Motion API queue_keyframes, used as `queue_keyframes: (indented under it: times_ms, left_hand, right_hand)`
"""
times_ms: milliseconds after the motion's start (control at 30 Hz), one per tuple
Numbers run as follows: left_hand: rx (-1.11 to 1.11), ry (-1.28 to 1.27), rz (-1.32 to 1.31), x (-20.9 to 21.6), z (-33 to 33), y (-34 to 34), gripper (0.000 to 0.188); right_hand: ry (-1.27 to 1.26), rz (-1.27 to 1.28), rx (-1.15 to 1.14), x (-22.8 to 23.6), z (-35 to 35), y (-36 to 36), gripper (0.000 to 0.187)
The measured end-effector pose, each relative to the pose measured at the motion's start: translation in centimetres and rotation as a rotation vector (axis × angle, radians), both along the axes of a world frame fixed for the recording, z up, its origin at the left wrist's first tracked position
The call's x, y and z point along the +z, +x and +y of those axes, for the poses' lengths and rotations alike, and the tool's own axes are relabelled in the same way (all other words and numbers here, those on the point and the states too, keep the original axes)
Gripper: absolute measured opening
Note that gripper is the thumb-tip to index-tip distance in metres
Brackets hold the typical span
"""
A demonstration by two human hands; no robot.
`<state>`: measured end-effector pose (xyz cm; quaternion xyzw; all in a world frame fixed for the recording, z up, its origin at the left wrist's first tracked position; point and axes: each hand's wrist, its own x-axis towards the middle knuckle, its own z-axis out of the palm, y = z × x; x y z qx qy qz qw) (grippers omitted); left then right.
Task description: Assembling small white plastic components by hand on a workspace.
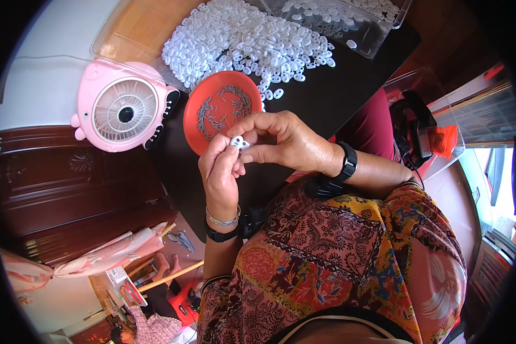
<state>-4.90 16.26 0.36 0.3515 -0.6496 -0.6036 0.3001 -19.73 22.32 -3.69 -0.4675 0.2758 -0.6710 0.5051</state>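
A small white plastic piece with holes (239, 143) is held up between my two hands, over the near edge of a red bowl. My left hand (219, 175) pinches it from the left, with the other fingers curled in. From the right, the thumb and forefinger of my right hand (286, 142) close on the piece too. Whether a screw sits in those fingertips is too small to tell. Many thin grey screws lie scattered in the red bowl (192, 123). Behind it spreads a large heap of white two-holed oval pieces (229, 43).
The dark table (338, 94) carries the heap and the bowl. A clear plastic bin (378, 43) with more white pieces stands at the far right. At left is a pink fan (120, 107). Another person's legs (169, 266) show at the lower left.
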Motion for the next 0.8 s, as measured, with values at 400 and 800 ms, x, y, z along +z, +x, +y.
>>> queue_keyframes:
  times_ms: [400,800]
  left_hand:
    - [-0.123,-0.037,-0.045,0.7,0.0,0.8,0.020]
    - [-0.088,-0.316,-0.172,1.2,1.0,0.5,0.028]
  right_hand:
    - [-0.175,0.411,-0.255,0.0,0.4,-0.5,0.026]
    - [-0.096,0.235,-0.106,0.4,0.8,-0.6,0.025]
